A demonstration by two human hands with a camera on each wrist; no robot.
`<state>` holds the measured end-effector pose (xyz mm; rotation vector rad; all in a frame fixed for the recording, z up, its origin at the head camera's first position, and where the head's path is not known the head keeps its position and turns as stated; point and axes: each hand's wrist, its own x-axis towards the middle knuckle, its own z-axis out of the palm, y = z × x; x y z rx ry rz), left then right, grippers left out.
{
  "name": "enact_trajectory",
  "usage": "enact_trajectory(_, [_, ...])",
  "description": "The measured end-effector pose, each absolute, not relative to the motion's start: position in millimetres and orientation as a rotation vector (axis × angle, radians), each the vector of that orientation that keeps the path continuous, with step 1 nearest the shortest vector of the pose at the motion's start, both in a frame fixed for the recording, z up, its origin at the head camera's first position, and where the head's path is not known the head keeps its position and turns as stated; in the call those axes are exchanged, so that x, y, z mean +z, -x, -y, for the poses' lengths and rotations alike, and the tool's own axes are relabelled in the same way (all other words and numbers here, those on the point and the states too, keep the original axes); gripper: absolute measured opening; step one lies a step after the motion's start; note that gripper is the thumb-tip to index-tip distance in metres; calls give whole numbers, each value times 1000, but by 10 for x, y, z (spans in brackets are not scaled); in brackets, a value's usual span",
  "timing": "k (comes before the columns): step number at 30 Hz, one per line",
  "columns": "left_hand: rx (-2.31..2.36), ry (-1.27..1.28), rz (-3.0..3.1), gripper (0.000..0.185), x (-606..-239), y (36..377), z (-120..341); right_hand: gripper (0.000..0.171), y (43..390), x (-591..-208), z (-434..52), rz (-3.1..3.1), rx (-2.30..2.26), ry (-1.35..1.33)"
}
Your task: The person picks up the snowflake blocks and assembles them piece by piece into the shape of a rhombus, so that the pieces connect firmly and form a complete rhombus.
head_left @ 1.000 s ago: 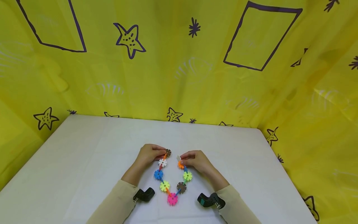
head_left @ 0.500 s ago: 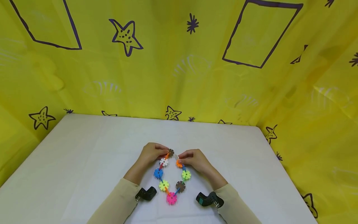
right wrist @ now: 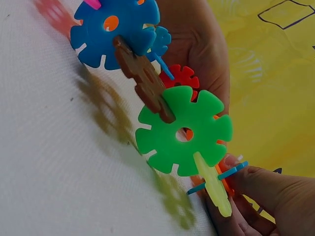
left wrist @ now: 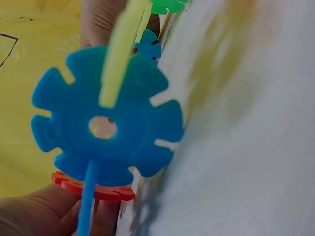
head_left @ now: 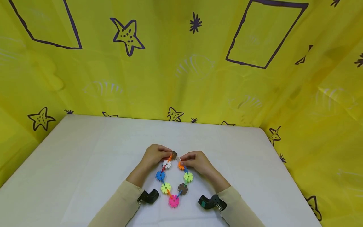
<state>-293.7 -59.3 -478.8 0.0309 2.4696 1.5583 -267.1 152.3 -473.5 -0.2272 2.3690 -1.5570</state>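
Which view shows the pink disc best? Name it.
The head view: the pink disc lies whole on the white table at the chain's near end. The right wrist view shows only a pink sliver at its top edge; the left wrist view shows none.

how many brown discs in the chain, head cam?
2. One brown disc sits at the top between the left hand and right hand; the other brown disc lies on the right strand above the pink disc. Fingers may hide more.

Both hands' fingertips hide where the chain of discs [head_left: 173,178] meets at its top.
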Motion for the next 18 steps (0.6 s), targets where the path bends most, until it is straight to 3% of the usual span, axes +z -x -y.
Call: enact_trajectory(18, [1469,-93,-2495,15,-4723,2916,589,18,2651,-4715,-1529,-2355,-1546,294])
